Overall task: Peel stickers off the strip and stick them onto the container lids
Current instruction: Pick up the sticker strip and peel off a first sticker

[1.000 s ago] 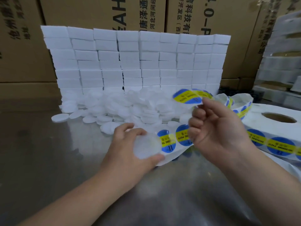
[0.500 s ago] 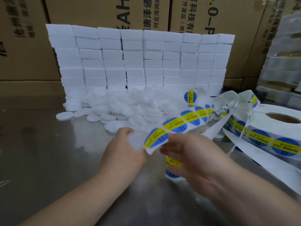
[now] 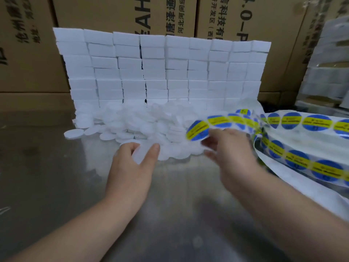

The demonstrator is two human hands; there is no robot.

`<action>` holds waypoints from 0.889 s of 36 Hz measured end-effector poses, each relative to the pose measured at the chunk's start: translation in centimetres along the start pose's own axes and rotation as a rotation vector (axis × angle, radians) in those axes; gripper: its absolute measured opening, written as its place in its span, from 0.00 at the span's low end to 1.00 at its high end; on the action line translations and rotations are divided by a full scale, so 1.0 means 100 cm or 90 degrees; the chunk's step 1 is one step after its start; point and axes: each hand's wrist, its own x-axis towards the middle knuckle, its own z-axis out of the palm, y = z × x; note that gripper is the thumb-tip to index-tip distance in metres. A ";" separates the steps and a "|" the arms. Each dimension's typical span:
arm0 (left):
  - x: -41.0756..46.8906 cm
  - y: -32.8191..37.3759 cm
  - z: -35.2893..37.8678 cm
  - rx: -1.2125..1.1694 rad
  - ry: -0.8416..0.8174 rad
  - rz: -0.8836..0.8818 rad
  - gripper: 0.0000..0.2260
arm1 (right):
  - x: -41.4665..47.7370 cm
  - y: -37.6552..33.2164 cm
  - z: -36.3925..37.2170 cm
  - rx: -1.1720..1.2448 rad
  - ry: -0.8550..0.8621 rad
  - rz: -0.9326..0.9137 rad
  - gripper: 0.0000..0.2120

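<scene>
White lid (image 3: pixel 140 151): flat on the table (image 3: pixel 56 167), before the pile (image 3: pixel 132 120); we see the left hand (image 3: pixel 130 167) gripping its rim.
Blue-yellow sticker (image 3: pixel 197 131): round, up-right of the lid, nearer the right hand (image 3: pixel 232 154).
Paper strip (image 3: pixel 294 121): runs rightward; the right hand, blurred, pinches its end.
Next move: we judge the sticker travels down-left onto the lid.

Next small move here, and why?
Probably peel the end sticker off the strip with the right hand and carry it left to the lid. The left hand grips that bare lid at the pile's edge; the sticker sits apart, up and right of it.
</scene>
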 end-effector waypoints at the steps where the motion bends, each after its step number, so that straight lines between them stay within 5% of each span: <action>1: 0.001 0.000 0.000 -0.013 0.001 0.007 0.22 | -0.008 0.008 0.007 0.021 -0.033 0.034 0.07; 8: -0.007 -0.001 0.001 -0.072 -0.071 0.018 0.11 | -0.020 0.034 0.015 0.006 -0.083 0.047 0.06; 14: -0.006 -0.001 0.005 -0.102 -0.146 0.038 0.11 | -0.026 0.033 0.020 0.013 -0.133 0.005 0.06; 22: -0.001 0.000 0.006 -0.189 -0.059 -0.053 0.09 | -0.032 0.028 0.029 0.094 -0.144 0.154 0.07; 32: 0.006 -0.008 0.010 -0.150 -0.052 -0.062 0.11 | -0.029 0.033 0.032 0.219 -0.166 0.176 0.06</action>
